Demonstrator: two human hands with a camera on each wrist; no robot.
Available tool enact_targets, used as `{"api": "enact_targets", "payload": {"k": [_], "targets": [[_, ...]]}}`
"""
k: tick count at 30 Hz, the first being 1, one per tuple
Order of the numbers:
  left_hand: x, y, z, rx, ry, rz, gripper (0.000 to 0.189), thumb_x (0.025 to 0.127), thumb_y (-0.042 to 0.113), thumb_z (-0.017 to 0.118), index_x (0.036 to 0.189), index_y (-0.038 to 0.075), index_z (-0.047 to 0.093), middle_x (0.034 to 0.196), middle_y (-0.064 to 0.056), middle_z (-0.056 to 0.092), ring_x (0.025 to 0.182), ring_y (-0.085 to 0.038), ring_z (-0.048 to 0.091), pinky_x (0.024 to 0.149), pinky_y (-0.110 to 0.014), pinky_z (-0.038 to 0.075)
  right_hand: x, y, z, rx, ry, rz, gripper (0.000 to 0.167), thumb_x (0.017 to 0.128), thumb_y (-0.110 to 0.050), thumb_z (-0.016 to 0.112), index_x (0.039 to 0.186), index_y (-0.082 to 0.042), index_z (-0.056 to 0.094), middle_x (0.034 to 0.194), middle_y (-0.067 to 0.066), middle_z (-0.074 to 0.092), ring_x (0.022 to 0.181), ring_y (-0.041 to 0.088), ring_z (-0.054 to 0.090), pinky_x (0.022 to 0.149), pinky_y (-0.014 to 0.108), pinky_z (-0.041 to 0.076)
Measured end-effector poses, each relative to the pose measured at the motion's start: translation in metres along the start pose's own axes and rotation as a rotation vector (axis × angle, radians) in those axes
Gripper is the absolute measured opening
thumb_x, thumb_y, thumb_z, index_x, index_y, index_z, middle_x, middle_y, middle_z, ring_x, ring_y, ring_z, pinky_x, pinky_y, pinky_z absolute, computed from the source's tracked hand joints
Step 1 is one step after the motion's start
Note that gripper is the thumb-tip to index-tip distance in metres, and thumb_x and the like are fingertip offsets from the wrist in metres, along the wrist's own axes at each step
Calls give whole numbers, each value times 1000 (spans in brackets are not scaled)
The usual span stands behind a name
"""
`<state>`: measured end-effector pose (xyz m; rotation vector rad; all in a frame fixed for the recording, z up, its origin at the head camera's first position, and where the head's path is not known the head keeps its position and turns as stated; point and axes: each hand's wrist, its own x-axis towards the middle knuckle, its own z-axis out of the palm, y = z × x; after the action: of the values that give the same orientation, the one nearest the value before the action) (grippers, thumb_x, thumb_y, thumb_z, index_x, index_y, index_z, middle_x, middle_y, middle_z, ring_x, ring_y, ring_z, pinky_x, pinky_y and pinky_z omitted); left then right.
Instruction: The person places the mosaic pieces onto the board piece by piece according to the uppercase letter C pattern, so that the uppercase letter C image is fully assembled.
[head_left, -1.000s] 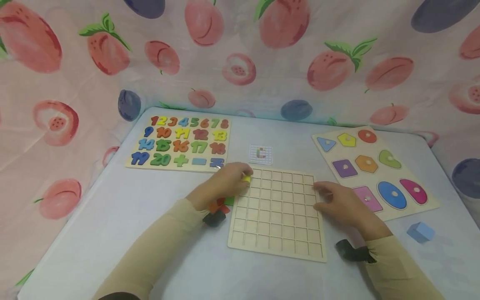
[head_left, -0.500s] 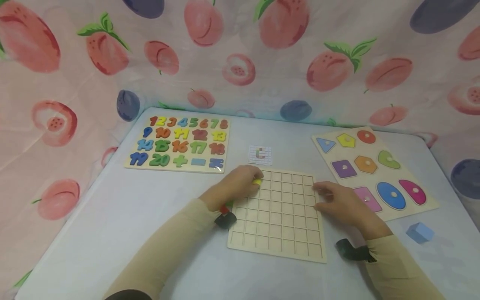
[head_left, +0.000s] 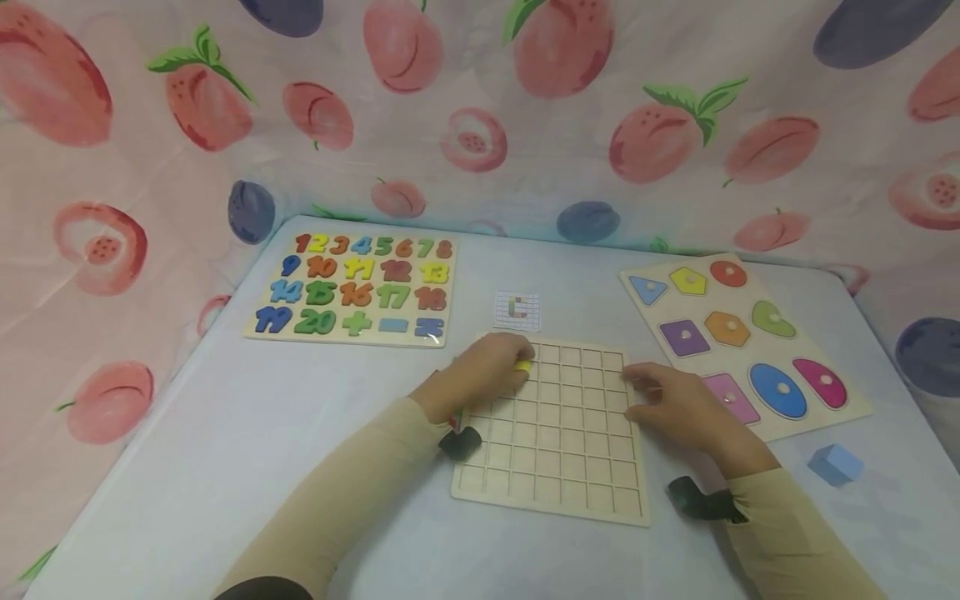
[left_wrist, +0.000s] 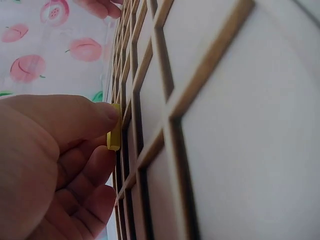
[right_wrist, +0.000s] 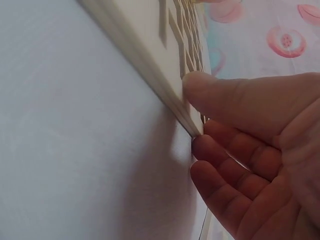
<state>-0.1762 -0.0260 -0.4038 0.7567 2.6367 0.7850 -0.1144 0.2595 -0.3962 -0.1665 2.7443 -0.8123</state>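
My left hand [head_left: 483,371] pinches a small yellow block [left_wrist: 115,131] between thumb and fingers. It is over the upper left part of a wooden grid board [head_left: 555,433], and in the left wrist view the block is right at the grid's raised lines. My right hand [head_left: 675,408] is at the board's right edge, thumb and fingers relaxed and spread apart. The right wrist view shows its thumb [right_wrist: 200,90] on the board's border and fingertips at the side. A small card [head_left: 517,310] with a coloured figure on a printed grid lies just behind the board.
A number puzzle board [head_left: 330,336] lies at the back left. On the right is a shape puzzle board [head_left: 693,367] with knobbed pieces, and a blue block [head_left: 836,465] sits in front of it. Red and green bits [head_left: 455,419] show partly behind my left wrist.
My left hand has moved right with the yellow block, from the grid board's left edge to over its upper left squares. My right hand has stayed at the board's right edge.
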Motion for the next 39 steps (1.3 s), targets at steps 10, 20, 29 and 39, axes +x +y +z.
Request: {"api": "enact_targets", "payload": {"k": [10,20,29,39], "targets": [[4,6,2,-4,0,-6,27,93,11,66,120,7,68,105,1,64,92,-16,56,87,-28,48,-1,1,0,-1,4,-20,56,86,-18,76,137,-6,57,133,23,60,119,45,57,97,58,45],[4,8,4,-10,8,-17,23,92,11,69,115,8,68,98,2,62,89,-15,55,81,-25,48,-1,2,0,-13,19,-47,56,85,-18,77,136,-5,58,131,22,61,118,44,58,97,58,46],[5,9,3,-13,10,-24,17,92,13,70,108,9,68,91,2,61,85,-15,56,75,-25,47,-2,1,0,-11,11,-41,56,86,-18,77,136,-5,57,132,23,60,119,44,57,98,58,45],[1,9,1,-4,-7,-61,23,93,15,71,115,9,69,99,2,63,90,-15,56,83,-27,49,-2,-1,0,-8,14,-45,57,85,-19,78,136,-5,58,132,23,60,119,43,57,98,58,45]]}}
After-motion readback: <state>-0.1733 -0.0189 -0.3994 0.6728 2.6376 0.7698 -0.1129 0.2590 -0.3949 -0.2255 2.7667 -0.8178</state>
